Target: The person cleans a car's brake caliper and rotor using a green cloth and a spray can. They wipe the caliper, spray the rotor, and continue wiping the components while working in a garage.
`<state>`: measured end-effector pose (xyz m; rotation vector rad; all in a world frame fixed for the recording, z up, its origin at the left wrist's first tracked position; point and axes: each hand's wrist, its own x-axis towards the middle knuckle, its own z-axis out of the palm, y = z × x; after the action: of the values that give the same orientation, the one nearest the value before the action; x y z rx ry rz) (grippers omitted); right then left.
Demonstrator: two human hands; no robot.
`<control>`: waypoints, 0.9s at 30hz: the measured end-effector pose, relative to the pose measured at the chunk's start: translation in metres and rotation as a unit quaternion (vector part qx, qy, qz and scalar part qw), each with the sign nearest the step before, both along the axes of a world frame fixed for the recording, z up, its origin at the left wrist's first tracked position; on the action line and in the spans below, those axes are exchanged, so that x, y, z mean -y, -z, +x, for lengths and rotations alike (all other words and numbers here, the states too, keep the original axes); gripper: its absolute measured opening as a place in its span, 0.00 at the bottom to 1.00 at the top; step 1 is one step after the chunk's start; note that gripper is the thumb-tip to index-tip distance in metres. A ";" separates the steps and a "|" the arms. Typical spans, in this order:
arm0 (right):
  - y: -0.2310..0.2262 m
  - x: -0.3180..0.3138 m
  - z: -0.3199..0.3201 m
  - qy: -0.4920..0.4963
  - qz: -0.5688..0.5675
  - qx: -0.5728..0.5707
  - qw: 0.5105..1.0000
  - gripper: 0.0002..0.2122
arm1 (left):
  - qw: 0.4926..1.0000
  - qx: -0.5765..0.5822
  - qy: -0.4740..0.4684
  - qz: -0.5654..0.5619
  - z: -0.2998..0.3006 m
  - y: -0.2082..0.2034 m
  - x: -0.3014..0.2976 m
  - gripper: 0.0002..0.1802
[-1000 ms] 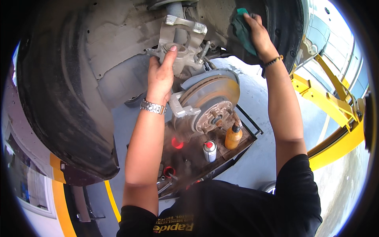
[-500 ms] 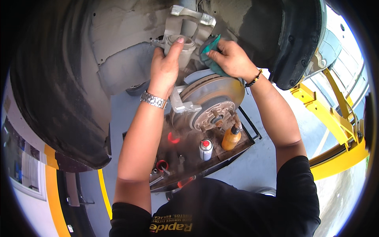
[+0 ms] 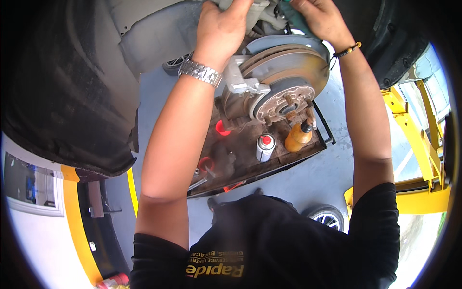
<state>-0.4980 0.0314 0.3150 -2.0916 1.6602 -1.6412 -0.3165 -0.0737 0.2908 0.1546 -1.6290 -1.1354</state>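
Green cloth (image 3: 297, 22) gripped in the right hand (image 3: 321, 20) and knuckle (image 3: 256, 13) in the left hand (image 3: 222, 31) (cropped up top) suggest wiping, calling next for steady bracing.

Matt, pale metal on the casting (image 3: 258, 13), and it's cloth for the green rag (image 3: 297, 20)! Smooth metal across the brake disc (image 3: 304, 67), rough rust on the hub (image 3: 278, 107), glossy steel on the watch band (image 3: 201, 72)!

Left fingers (image 3: 239, 6) hold casting (image 3: 259, 10), right fingers (image 3: 304, 6) cloth (image 3: 295, 20)
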 end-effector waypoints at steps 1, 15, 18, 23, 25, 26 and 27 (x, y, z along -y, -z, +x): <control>0.001 0.006 -0.005 -0.009 -0.009 -0.010 1.000 0.10 | 1.000 0.004 0.014 0.011 0.001 -0.001 0.001 0.26; 0.287 -0.145 0.211 0.169 0.250 0.209 0.930 0.16 | 0.994 0.029 -0.099 -0.047 -0.001 0.006 0.011 0.30; 0.338 -0.104 0.226 0.105 0.266 0.078 0.955 0.18 | 0.996 0.052 -0.077 0.006 0.008 0.010 0.016 0.33; 0.343 -0.095 0.185 0.363 0.071 -0.009 0.929 0.32 | 0.997 0.037 -0.071 0.017 0.003 0.007 0.021 0.37; 0.371 -0.087 0.157 0.217 0.154 0.042 0.963 0.37 | 0.996 0.055 -0.051 0.045 -0.008 0.009 0.025 0.43; 0.391 -0.080 0.148 0.208 0.170 0.052 0.962 0.37 | 0.995 0.065 -0.065 0.033 -0.008 0.008 0.026 0.44; 0.387 -0.076 0.147 0.220 0.183 0.058 0.956 0.37 | 0.995 0.039 -0.092 0.022 -0.005 0.008 0.022 0.47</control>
<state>-0.3507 0.1073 -0.0717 -1.5021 2.2946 -1.3571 -0.3214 -0.0960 0.2831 0.3743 -1.6220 -1.0352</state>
